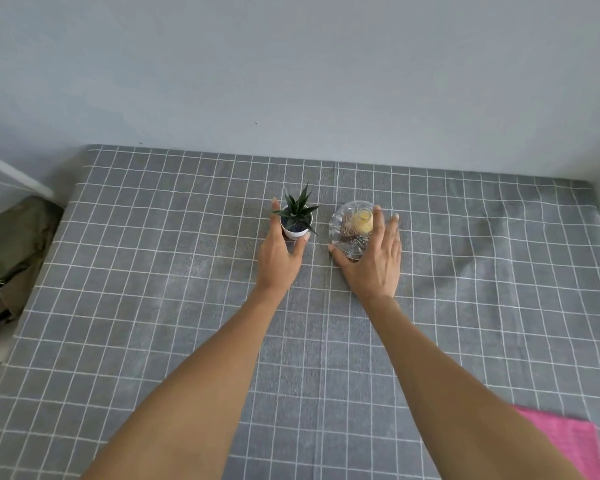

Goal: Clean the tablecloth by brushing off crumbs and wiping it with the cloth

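Note:
A grey tablecloth [153, 271] with a white grid covers the table. A pink cloth [565, 441] lies at the front right corner. My left hand [279, 258] wraps around a small white pot with a spiky green plant [297, 220] near the table's far middle. My right hand [374, 261] is closed around the side of a clear glass jar [352, 225] holding yellowish and brown contents, just right of the plant. Both objects stand on the cloth. No crumbs are distinguishable from here.
A pale blue wall [291, 64] runs behind the table. Left of the table, an olive bag [11, 251] rests by a white rail. The tablecloth has wrinkles [492, 237] on its right side.

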`<state>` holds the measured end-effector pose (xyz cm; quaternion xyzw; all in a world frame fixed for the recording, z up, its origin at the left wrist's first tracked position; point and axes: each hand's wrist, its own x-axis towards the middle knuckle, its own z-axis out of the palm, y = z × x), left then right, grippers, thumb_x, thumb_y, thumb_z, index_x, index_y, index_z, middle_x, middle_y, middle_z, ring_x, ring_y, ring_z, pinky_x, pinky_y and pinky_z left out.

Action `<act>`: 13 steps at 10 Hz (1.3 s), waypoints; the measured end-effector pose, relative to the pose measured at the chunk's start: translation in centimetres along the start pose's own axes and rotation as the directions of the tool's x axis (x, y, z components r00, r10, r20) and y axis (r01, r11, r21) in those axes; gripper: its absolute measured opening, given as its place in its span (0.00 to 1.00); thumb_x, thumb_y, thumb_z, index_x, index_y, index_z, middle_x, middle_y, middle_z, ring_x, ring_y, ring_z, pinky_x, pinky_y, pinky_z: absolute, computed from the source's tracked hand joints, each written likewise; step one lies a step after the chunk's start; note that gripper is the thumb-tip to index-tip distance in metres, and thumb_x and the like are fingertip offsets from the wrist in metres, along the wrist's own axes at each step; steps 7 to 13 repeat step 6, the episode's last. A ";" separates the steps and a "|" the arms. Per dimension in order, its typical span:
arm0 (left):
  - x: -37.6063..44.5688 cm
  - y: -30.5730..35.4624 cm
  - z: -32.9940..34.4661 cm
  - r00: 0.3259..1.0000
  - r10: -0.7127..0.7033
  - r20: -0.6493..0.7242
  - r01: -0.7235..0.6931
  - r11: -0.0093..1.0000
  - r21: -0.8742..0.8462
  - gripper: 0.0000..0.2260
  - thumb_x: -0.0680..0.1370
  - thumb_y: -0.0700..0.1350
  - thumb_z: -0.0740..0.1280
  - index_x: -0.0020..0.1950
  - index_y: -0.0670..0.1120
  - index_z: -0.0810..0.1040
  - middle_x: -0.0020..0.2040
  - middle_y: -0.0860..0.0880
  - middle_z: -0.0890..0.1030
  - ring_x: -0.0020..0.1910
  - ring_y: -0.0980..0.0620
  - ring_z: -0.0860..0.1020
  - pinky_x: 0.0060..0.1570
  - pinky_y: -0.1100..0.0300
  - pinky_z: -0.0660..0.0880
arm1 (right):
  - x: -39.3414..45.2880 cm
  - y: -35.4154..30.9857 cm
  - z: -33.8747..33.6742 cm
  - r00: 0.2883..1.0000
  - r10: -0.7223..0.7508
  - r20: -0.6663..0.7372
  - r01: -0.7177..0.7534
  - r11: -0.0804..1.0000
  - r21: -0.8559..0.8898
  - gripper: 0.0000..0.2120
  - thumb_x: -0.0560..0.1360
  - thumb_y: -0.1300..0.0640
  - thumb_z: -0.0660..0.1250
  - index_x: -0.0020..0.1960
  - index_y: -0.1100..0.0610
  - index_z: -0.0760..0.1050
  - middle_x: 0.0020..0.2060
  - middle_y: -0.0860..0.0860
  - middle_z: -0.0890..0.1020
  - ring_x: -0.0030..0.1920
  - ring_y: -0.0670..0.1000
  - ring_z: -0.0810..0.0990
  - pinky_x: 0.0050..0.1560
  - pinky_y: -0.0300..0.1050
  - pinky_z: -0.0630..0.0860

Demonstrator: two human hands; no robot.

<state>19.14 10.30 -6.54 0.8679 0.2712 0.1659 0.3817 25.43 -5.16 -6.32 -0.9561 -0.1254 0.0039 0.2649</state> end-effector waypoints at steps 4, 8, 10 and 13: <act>-0.6 -0.2 -1.8 0.995 -0.048 0.090 0.049 0.999 -0.013 0.40 0.77 0.49 0.68 0.78 0.42 0.46 0.68 0.44 0.74 0.63 0.43 0.76 0.57 0.48 0.75 | -0.4 -0.8 -1.5 0.993 0.082 0.085 -0.061 0.973 -0.223 0.53 0.66 0.21 0.55 0.74 0.44 0.27 0.76 0.65 0.46 0.77 0.62 0.48 0.76 0.56 0.45; -3.0 -0.3 -5.6 0.958 -0.098 0.268 0.050 0.982 0.181 0.36 0.80 0.55 0.61 0.79 0.44 0.45 0.78 0.44 0.55 0.75 0.43 0.60 0.71 0.47 0.61 | -2.4 -2.2 -4.4 0.994 0.074 0.075 -0.055 0.973 -0.225 0.48 0.72 0.28 0.56 0.76 0.45 0.30 0.77 0.63 0.45 0.77 0.61 0.47 0.75 0.57 0.44; -3.0 -0.3 -5.6 0.958 -0.098 0.268 0.050 0.982 0.181 0.36 0.80 0.55 0.61 0.79 0.44 0.45 0.78 0.44 0.55 0.75 0.43 0.60 0.71 0.47 0.61 | -2.4 -2.2 -4.4 0.994 0.074 0.075 -0.055 0.973 -0.225 0.48 0.72 0.28 0.56 0.76 0.45 0.30 0.77 0.63 0.45 0.77 0.61 0.47 0.75 0.57 0.44; -3.0 -0.3 -5.6 0.958 -0.098 0.268 0.050 0.982 0.181 0.36 0.80 0.55 0.61 0.79 0.44 0.45 0.78 0.44 0.55 0.75 0.43 0.60 0.71 0.47 0.61 | -2.4 -2.2 -4.4 0.994 0.074 0.075 -0.055 0.973 -0.225 0.48 0.72 0.28 0.56 0.76 0.45 0.30 0.77 0.63 0.45 0.77 0.61 0.47 0.75 0.57 0.44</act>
